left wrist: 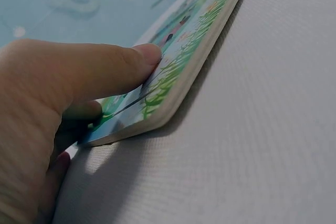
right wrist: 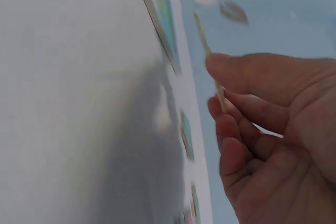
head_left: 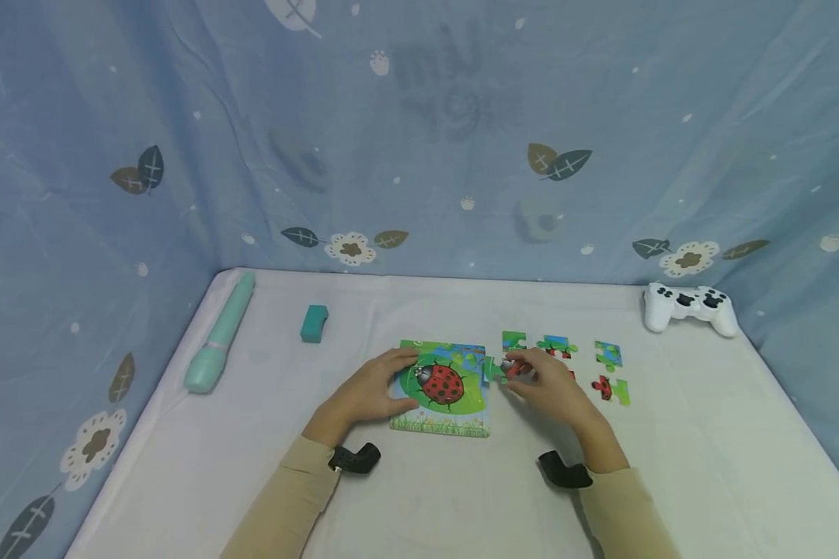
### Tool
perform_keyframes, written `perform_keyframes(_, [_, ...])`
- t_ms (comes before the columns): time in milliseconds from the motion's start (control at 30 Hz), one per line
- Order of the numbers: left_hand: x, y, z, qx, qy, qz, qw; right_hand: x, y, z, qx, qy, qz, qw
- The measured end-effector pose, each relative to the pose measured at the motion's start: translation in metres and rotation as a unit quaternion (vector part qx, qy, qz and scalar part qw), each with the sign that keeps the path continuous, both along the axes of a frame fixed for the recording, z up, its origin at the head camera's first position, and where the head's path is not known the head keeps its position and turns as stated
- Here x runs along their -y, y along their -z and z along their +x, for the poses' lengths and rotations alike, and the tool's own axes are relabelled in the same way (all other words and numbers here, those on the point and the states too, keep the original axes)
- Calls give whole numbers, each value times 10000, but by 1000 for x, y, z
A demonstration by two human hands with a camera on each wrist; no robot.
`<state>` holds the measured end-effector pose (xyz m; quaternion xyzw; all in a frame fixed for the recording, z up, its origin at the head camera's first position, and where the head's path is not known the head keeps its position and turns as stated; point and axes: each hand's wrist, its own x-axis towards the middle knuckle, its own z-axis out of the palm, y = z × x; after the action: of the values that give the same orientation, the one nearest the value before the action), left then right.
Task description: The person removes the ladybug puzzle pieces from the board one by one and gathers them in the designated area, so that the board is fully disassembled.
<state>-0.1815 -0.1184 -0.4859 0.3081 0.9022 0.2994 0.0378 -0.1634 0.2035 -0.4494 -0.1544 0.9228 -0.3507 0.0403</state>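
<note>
1. Hands first: the left hand [head_left: 368, 390] rests at the left side of the ladybug puzzle board [head_left: 442, 388], loosely spread, thumb on its printed face.
2. The right hand [head_left: 548, 386] pinches a puzzle piece [head_left: 495, 369] between thumb and fingers, just beside the board's right edge; the right-wrist view shows this piece raised off the worktop [head_left: 447, 497], edge-on to the camera.
3. The board lies flat near the middle of the worktop, its ladybug picture face up.
4. Loose pieces [head_left: 609, 355] lie right of the board, around and beyond the right hand, which partly hides some.
5. Farther left are a teal block [head_left: 314, 324] and a mint-green wand [head_left: 219, 334].
6. A white game controller [head_left: 690, 308] sits at the far right corner, before a blue patterned curtain [head_left: 419, 155].
</note>
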Motion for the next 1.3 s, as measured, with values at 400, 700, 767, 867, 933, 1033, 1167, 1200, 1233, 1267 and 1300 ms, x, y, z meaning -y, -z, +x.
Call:
perform_keyframes(400, [0,0,-1,77,-16,39,10000,-38,-1,2,261,-94,219,9994])
perform_keyframes(700, [0,0,-2,84,22,57,9999,-34,6,0,155,-162,476,9986])
perform_keyframes(767, [0,0,-1,77,24,68,9999,-33,6,0,112,-150,564,9982])
perform_keyframes(867, [0,0,-1,87,23,71,9999,-32,7,-1,45,-142,638,9979])
perform_keyframes(933, [0,0,-1,106,21,78,9999,-32,7,-1,3,-143,637,9979])
perform_keyframes(1033, [-1,0,-1,107,23,75,9999,-32,7,-1,-22,-126,665,9977])
perform_keyframes(1167, [-1,0,-1,101,15,87,9999,-31,6,0,-22,-112,726,9973])
perform_keyframes(1200, [-1,1,-1,105,13,101,9999,-31,6,0,-23,-115,711,9974])
perform_keyframes(1233, [0,1,-1,105,11,111,9999,-30,5,1,-27,-112,683,9976])
perform_keyframes(1267, [0,1,-2,103,12,124,9999,-30,5,1,-30,-118,649,9978])
perform_keyframes(1300, [0,1,-2,104,17,138,9998,-30,4,2,-19,-119,583,9982])
